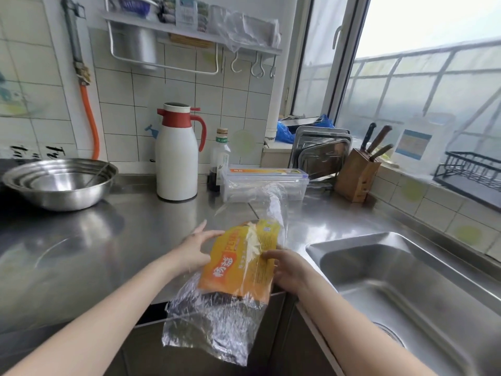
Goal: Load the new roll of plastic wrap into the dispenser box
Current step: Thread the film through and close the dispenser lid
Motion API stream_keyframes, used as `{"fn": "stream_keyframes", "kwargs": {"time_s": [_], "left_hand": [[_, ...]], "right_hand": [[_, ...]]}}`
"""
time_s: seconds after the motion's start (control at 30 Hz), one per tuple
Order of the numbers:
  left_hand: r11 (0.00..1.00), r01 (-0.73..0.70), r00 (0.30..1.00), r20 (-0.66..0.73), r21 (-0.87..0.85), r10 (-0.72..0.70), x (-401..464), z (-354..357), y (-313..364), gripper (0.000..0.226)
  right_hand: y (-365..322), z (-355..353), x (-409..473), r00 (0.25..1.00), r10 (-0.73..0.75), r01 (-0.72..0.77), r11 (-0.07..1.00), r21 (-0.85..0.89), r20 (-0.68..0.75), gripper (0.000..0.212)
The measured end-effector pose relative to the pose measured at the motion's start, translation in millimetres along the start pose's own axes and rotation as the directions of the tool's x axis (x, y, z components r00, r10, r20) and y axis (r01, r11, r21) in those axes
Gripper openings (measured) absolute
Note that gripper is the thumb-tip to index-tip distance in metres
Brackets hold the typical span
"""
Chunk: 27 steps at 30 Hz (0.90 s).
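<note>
The new roll of plastic wrap [275, 207] pokes out of the far end of its clear packaging bag [214, 321], which carries an orange and yellow label [238, 261]. My left hand [196, 246] touches the label's left edge with fingers nearly straight. My right hand [287, 267] grips the package's right side, thumb on top. The loose crinkled end of the bag hangs over the counter's front edge. The clear dispenser box [264, 184] with an orange strip on its lid stands behind, lid down, at the back of the counter.
On the steel counter [130, 234] stand stacked steel bowls [58, 183] at left, a white and red thermos [177, 153], a dark sauce bottle [218, 161], steel trays [320, 153] and a knife block [357, 175]. A sink [401, 289] lies to the right.
</note>
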<state>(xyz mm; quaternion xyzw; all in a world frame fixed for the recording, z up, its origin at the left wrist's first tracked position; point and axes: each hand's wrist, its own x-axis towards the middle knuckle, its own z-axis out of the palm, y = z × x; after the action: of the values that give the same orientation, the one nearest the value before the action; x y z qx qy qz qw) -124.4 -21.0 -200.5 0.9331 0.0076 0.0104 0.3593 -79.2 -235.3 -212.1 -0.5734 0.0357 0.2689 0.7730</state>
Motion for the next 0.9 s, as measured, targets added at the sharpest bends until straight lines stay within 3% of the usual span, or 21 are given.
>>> {"fn": "stream_keyframes", "kwargs": {"time_s": [0.13, 0.27, 0.43, 0.57, 0.67, 0.83, 0.9], "left_hand": [[0.984, -0.163, 0.978, -0.121, 0.078, 0.171, 1.5, -0.5, 22.1, 0.073], [0.849, -0.341, 0.94, 0.129, 0.403, 0.317, 12.5, -3.9, 50.1, 0.118], [0.812, -0.349, 0.937, 0.154, 0.468, 0.314, 20.4, -10.5, 61.2, 0.134], [0.915, -0.327, 0.945, 0.103, 0.237, 0.311, 14.2, -14.0, 63.9, 0.119], [0.951, -0.299, 0.953, 0.07, 0.074, 0.295, 8.3, -15.8, 67.5, 0.089], [0.969, -0.227, 0.969, 0.076, -0.097, 0.234, 1.1, -27.6, 75.8, 0.045], [0.967, -0.169, 0.973, 0.125, -0.192, 0.195, -3.3, -37.2, 80.3, 0.045]], "right_hand": [[-8.7, -0.5, -8.2, 0.995, -0.059, 0.063, 0.997, -0.049, 0.083, 0.042], [-20.9, 2.4, -20.1, 0.971, -0.107, 0.131, 0.986, -0.103, 0.212, 0.041], [-43.8, 5.0, -36.3, 0.945, -0.156, 0.226, 0.947, -0.228, 0.288, 0.038], [-61.8, 6.3, -45.5, 0.913, -0.177, 0.31, 0.886, -0.343, 0.368, 0.034], [-70.7, 9.1, -47.5, 0.893, -0.249, 0.399, 0.825, -0.401, 0.375, 0.026], [-79.3, 8.8, -49.1, 0.838, -0.466, 0.545, 0.72, -0.43, 0.283, 0.011], [-85.8, 6.1, -52.6, 0.827, -0.517, 0.559, 0.709, -0.431, 0.221, 0.032]]}}
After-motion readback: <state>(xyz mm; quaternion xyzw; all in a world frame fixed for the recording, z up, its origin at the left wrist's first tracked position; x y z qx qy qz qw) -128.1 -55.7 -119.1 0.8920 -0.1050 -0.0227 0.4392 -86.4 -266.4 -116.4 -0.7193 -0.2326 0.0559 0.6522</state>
